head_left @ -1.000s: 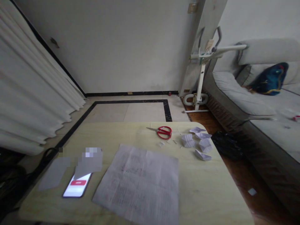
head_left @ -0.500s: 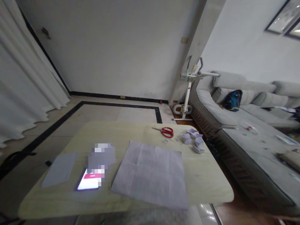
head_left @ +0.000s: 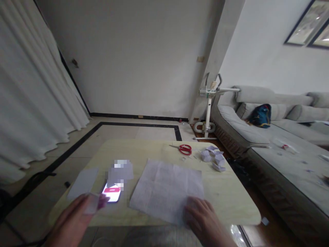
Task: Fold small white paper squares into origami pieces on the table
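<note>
1. Left hand (head_left: 73, 218) looks closed on a small, pale, flat piece (head_left: 92, 203), probably paper; blurred. Risk: a loose grip could drop it.
2. Lit rectangular smartphone with a pink-red button (head_left: 111, 196) is just beside the left fingertips; a brush could nudge it or trigger the screen.
3. Large, creased, pale grey-violet paper sheet (head_left: 167, 188) lies at the middle of the surface, near edge. A sideways drag could wrinkle or tear it.
4. Right hand (head_left: 203, 216) is on the sheet's near right corner, fingers bent; can't tell if pinching. Uneven pressure could skew the sheet.
5. Around, left to right: flat white paper (head_left: 83, 182); pixelated pale paper (head_left: 124, 171) overlapping the phone's far end; red-handled metal scissors (head_left: 185, 149); tiny white scraps (head_left: 183, 158); small folded white paper pieces (head_left: 206, 155); pale wood-look surface (head_left: 231, 195).
6. In the way: phone, left side; scissors and scraps beyond the sheet.
</note>
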`<state>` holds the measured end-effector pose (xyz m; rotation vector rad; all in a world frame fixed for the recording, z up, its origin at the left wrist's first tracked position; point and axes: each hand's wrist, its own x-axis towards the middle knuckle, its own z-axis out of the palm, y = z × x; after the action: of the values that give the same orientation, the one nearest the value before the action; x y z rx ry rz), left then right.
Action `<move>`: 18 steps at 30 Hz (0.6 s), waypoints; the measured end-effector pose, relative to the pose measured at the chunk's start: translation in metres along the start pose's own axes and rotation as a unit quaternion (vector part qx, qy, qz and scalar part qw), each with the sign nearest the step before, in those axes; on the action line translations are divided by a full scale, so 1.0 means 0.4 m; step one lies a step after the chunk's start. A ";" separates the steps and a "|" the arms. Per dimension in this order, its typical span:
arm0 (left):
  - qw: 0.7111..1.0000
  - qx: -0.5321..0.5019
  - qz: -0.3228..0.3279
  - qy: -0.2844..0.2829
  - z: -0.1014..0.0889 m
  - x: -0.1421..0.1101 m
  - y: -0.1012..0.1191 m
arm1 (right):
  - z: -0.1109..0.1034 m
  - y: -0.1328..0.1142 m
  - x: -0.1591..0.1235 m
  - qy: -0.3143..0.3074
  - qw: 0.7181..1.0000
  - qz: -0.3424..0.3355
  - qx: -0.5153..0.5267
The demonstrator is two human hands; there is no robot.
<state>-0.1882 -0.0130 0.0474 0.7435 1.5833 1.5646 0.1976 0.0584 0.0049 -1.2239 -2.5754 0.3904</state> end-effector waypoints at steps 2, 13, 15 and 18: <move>0.999 -0.034 -0.015 -0.024 0.036 0.021 -0.006 | 0.015 0.018 -0.011 0.005 1.000 0.008 -0.002; 0.972 0.038 0.114 -0.203 0.369 0.024 0.076 | -0.092 0.041 0.073 0.085 0.987 0.051 0.126; 0.971 0.026 0.126 -0.200 0.436 0.052 0.086 | -0.135 0.028 0.148 0.142 0.972 0.045 0.184; 0.965 0.006 0.151 -0.215 0.529 0.106 0.068 | -0.156 0.016 0.276 0.239 0.926 0.055 0.286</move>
<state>-0.0358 0.1387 0.0811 1.2841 1.1991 1.4704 0.1564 0.1570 0.0739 -1.0745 -1.8048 0.7054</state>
